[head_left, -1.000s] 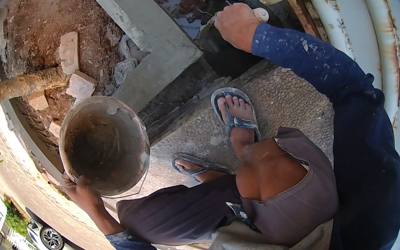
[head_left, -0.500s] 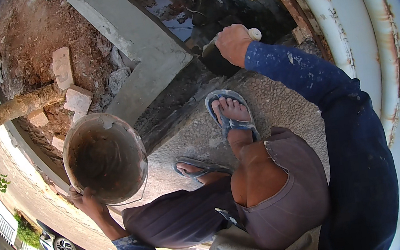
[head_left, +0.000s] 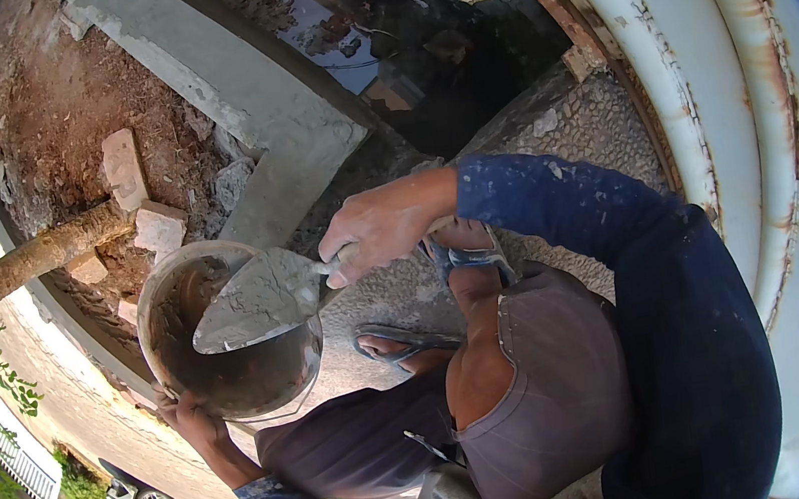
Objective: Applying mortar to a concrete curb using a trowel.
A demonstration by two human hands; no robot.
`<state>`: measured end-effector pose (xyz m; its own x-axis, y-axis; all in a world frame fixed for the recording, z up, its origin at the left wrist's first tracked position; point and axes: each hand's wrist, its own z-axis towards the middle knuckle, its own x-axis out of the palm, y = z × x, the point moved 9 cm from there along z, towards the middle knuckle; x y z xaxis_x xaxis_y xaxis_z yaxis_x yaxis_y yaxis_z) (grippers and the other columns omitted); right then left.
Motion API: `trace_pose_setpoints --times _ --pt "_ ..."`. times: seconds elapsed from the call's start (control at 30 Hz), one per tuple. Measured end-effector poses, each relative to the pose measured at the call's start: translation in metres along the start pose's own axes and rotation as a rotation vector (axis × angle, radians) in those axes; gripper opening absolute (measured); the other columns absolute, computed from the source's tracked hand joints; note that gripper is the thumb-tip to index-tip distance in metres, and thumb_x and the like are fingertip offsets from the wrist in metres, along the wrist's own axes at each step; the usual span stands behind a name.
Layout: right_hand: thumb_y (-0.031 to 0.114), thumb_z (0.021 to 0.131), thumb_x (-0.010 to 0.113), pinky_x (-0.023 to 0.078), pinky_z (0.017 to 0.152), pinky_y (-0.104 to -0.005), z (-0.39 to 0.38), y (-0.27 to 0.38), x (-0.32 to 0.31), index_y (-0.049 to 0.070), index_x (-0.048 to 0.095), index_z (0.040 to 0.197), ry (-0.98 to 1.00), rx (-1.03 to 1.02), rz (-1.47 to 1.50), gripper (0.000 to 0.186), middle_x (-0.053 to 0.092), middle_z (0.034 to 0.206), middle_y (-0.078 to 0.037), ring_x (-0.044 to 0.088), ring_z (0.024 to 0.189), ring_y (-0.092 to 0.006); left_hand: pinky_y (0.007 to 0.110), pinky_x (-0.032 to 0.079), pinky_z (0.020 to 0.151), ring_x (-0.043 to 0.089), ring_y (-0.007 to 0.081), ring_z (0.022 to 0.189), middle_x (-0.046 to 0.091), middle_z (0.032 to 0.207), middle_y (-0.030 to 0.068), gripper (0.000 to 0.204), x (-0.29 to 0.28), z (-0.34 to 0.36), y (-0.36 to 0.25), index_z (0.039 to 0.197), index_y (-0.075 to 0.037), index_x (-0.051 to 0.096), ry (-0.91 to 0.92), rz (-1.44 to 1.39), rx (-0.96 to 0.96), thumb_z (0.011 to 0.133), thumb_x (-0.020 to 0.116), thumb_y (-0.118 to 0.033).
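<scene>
My right hand (head_left: 386, 226) is closed round the handle of a trowel (head_left: 260, 303). Its pointed blade, smeared with grey mortar, lies over the mouth of a round bucket (head_left: 157, 312). My left hand (head_left: 192, 418) grips the bucket's rim on the near left side, and the bucket tilts toward me. Dark wet residue coats its inside wall; the trowel hides part of the bottom. A thin wire handle hangs at the bucket's near side.
Ahead runs a low grey cement wall (head_left: 306, 151) with a corner. Beyond lies a dark wet pit (head_left: 457, 70). Bricks (head_left: 124, 170) rest on red soil beside a thin trunk (head_left: 56, 249). Rusty white metal (head_left: 658, 64) curves along the right. My sandalled feet are on pebbled ground (head_left: 356, 306).
My right hand has come back from the pit's edge toward the left, bringing the trowel over the bucket. The bucket has shifted slightly right and nearer, still in my left hand.
</scene>
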<state>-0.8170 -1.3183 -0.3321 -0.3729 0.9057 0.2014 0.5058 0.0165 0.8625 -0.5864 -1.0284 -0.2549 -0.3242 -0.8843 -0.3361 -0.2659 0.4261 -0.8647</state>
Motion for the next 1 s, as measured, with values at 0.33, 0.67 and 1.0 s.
trace_pose_setpoints --times 0.33,0.67,1.0 --pt "0.04 0.081 0.063 0.051 0.075 -0.0442 -0.112 -0.048 -0.11 0.008 0.068 0.101 -0.411 0.318 -0.848 0.037 0.067 0.083 -0.017 0.064 0.084 -0.0359 0.031 0.047 0.086 0.057 0.0234 0.088 0.058 0.103 0.0129 0.06 -0.073 -0.017 0.006 0.109 0.002 0.052 -0.109 -0.038 0.019 0.05 0.042 0.008" --pt "0.017 0.082 0.059 0.053 0.072 -0.0361 -0.05 -0.213 -0.12 0.013 0.071 0.089 -0.554 0.618 -1.255 0.014 0.071 0.089 -0.007 0.068 0.089 -0.0217 0.026 0.051 0.063 0.057 0.0189 0.069 0.058 0.085 0.0106 0.038 -0.097 -0.016 0.02 0.089 -0.003 0.048 -0.184 -0.032 0.011 0.058 0.041 0.017" --pt "0.019 0.092 0.047 0.053 0.076 -0.0427 0.023 -0.314 -0.124 0.017 0.065 0.107 -0.455 0.779 -1.212 0.024 0.068 0.105 -0.004 0.066 0.1 -0.024 0.04 0.059 0.078 0.065 0.0319 0.093 0.061 0.106 0.0204 0.048 -0.14 -0.043 0.026 0.114 0.007 0.049 -0.295 -0.117 -0.117 0.068 0.043 0.018"
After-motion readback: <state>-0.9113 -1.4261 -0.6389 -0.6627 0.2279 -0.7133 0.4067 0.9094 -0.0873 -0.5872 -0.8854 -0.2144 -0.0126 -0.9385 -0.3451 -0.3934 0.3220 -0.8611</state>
